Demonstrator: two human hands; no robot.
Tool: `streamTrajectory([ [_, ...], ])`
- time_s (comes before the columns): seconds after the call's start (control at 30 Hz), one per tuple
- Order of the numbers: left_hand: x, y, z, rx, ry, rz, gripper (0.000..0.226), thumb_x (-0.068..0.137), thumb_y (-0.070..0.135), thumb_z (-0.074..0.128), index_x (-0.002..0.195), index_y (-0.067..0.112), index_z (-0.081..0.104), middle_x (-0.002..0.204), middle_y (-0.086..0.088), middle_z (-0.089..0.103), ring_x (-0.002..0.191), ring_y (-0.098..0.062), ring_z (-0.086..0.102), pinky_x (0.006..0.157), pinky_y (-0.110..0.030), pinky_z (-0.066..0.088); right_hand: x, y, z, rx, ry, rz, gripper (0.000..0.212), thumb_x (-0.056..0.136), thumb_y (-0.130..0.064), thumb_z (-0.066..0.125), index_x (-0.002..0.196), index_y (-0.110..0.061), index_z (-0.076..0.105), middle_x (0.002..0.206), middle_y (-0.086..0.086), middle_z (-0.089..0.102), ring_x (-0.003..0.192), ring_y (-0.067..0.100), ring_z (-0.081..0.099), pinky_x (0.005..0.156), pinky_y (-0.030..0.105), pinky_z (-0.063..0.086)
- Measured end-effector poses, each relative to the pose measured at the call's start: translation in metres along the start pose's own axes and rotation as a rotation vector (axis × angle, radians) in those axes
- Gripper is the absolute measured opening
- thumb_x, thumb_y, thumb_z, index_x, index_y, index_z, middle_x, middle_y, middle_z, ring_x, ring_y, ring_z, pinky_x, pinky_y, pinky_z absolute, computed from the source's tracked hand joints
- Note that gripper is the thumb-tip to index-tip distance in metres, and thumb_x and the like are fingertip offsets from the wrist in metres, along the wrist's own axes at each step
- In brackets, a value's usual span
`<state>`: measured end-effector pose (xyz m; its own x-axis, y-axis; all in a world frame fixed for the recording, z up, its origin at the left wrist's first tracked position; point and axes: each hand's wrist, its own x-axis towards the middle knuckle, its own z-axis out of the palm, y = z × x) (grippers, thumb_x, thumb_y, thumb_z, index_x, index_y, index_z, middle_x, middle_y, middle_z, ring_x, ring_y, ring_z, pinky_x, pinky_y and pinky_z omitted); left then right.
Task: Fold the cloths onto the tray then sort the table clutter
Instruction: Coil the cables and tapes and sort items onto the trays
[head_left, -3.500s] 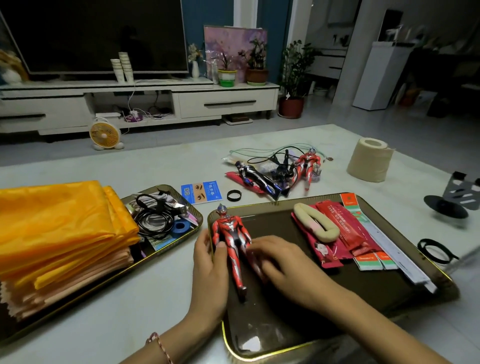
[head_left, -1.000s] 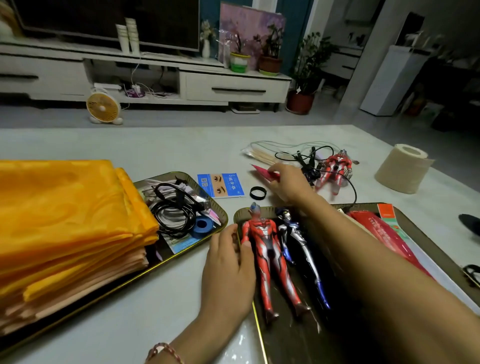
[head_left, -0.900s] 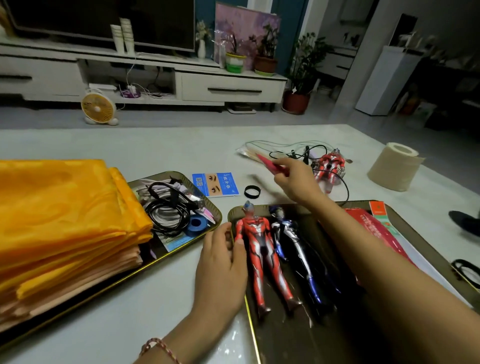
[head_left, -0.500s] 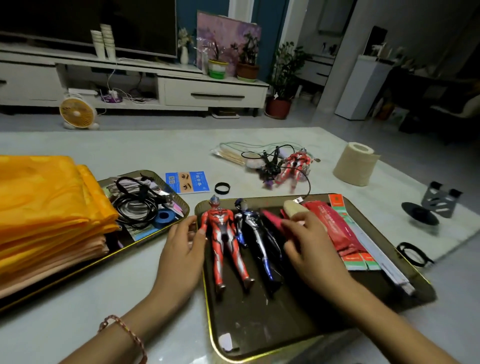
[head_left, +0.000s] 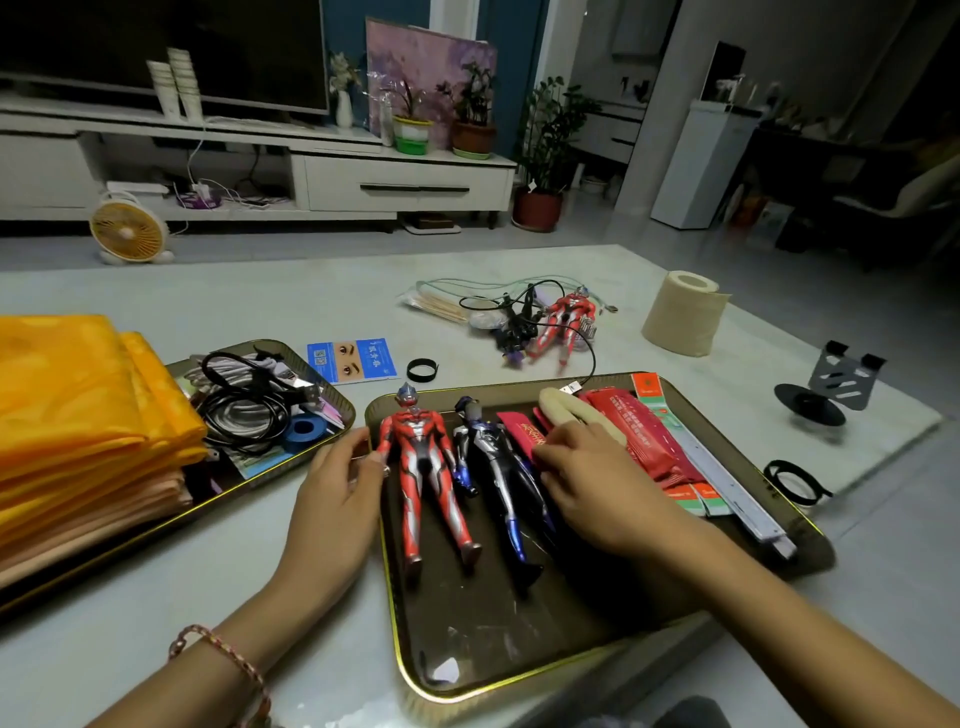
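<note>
Loosely open, left grip (head_left: 337, 486) rests beside glossy figure (head_left: 423, 457); right grip (head_left: 587, 478), open, presses flat red packet (head_left: 524, 434).

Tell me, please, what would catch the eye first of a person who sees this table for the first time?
The tall stack of bright orange folded cloths at the left of the pale table draws the eye first. Next come the red-and-silver plastic toy figure and the dark blue-and-black toy figure, lying side by side on the dark brown gold-rimmed tray in the middle, between the person's left hand and right hand.
</note>
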<state>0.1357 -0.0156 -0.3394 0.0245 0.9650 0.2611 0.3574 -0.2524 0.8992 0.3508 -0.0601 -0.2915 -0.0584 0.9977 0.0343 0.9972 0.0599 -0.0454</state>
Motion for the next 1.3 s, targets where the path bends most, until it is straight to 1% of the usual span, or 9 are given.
streamTrajectory([
  [0.17, 0.002, -0.002, 0.005, -0.023, 0.013, -0.016, 0.036, 0.096, 0.015, 0.045, 0.131, 0.008, 0.05, 0.127, -0.005, 0.051, 0.083, 0.007, 0.047, 0.071, 0.001, 0.028, 0.032, -0.025, -0.028, 0.11, 0.2, -0.026, 0.037, 0.096, -0.029, 0.044, 0.129, -0.013, 0.052, 0.128, 0.009, 0.047, 0.119, 0.024, 0.038, 0.097, 0.032, 0.03],
  [0.27, 0.003, -0.004, 0.008, -0.044, 0.03, -0.044, 0.032, 0.096, 0.015, 0.046, 0.127, 0.01, 0.052, 0.12, -0.001, 0.052, 0.082, 0.02, 0.045, 0.069, 0.006, 0.03, 0.077, -0.051, -0.027, 0.237, 0.139, -0.079, 0.036, 0.094, -0.023, 0.048, 0.127, -0.012, 0.053, 0.129, 0.012, 0.049, 0.121, 0.026, 0.04, 0.098, 0.033, 0.032],
  [0.43, 0.008, -0.009, 0.006, -0.101, 0.035, -0.117, 0.026, 0.096, 0.016, 0.045, 0.12, 0.015, 0.055, 0.115, 0.001, 0.058, 0.092, 0.008, 0.05, 0.071, 0.003, 0.034, 0.164, -0.093, -0.012, 0.374, -0.017, -0.095, 0.042, 0.09, -0.013, 0.053, 0.131, -0.008, 0.047, 0.132, 0.012, 0.052, 0.118, 0.025, 0.049, 0.089, 0.025, 0.036],
  [0.67, 0.007, -0.001, 0.006, -0.113, 0.038, -0.164, 0.017, 0.096, 0.021, 0.043, 0.106, 0.036, 0.045, 0.102, 0.021, 0.049, 0.09, 0.011, 0.049, 0.069, -0.003, 0.037, 0.242, -0.116, -0.001, 0.318, -0.383, -0.014, 0.079, 0.085, -0.015, 0.064, 0.149, -0.017, 0.018, 0.152, 0.01, 0.026, 0.136, 0.029, 0.03, 0.112, 0.041, 0.027],
  [0.83, 0.008, -0.001, 0.006, -0.086, 0.031, -0.169, 0.018, 0.096, 0.024, 0.043, 0.111, 0.034, 0.046, 0.099, 0.025, 0.045, 0.091, 0.012, 0.048, 0.069, -0.006, 0.038, 0.263, -0.117, -0.005, 0.137, -0.485, 0.053, 0.065, 0.076, -0.041, 0.074, 0.129, -0.012, 0.051, 0.131, 0.007, 0.051, 0.114, 0.027, 0.05, 0.1, 0.042, 0.042],
  [0.93, 0.006, 0.0, 0.005, -0.066, 0.025, -0.174, 0.019, 0.096, 0.024, 0.043, 0.114, 0.031, 0.047, 0.096, 0.028, 0.043, 0.09, 0.011, 0.048, 0.068, -0.007, 0.037, 0.26, -0.116, 0.006, 0.117, -0.422, 0.035, 0.058, 0.075, -0.046, 0.073, 0.121, -0.012, 0.059, 0.126, 0.007, 0.051, 0.11, 0.026, 0.051, 0.098, 0.04, 0.044],
  [1.0, 0.005, 0.002, 0.005, -0.07, 0.016, -0.197, 0.02, 0.096, 0.024, 0.043, 0.115, 0.03, 0.047, 0.095, 0.029, 0.041, 0.09, 0.011, 0.047, 0.067, -0.006, 0.036, 0.253, -0.115, 0.009, 0.134, -0.356, 0.008, 0.059, 0.076, -0.042, 0.073, 0.125, -0.013, 0.055, 0.131, 0.009, 0.047, 0.114, 0.026, 0.049, 0.099, 0.039, 0.043],
  [1.1, 0.002, 0.004, 0.005, -0.058, 0.014, -0.218, 0.022, 0.097, 0.024, 0.043, 0.118, 0.028, 0.047, 0.094, 0.029, 0.04, 0.088, 0.011, 0.047, 0.065, -0.006, 0.035, 0.246, -0.112, 0.009, 0.158, -0.351, -0.013, 0.077, 0.08, -0.035, 0.071, 0.144, -0.02, 0.032, 0.144, 0.008, 0.035, 0.128, 0.028, 0.039, 0.106, 0.039, 0.035],
  [1.3, 0.005, 0.009, 0.009, 0.025, 0.024, -0.22, 0.022, 0.096, 0.03, 0.041, 0.119, 0.031, 0.042, 0.105, 0.016, 0.046, 0.098, -0.006, 0.051, 0.075, -0.02, 0.036, 0.254, -0.101, 0.007, 0.216, -0.371, 0.051, 0.068, 0.076, -0.035, 0.071, 0.135, -0.027, 0.039, 0.136, 0.009, 0.031, 0.124, 0.028, 0.034, 0.101, 0.04, 0.036],
])
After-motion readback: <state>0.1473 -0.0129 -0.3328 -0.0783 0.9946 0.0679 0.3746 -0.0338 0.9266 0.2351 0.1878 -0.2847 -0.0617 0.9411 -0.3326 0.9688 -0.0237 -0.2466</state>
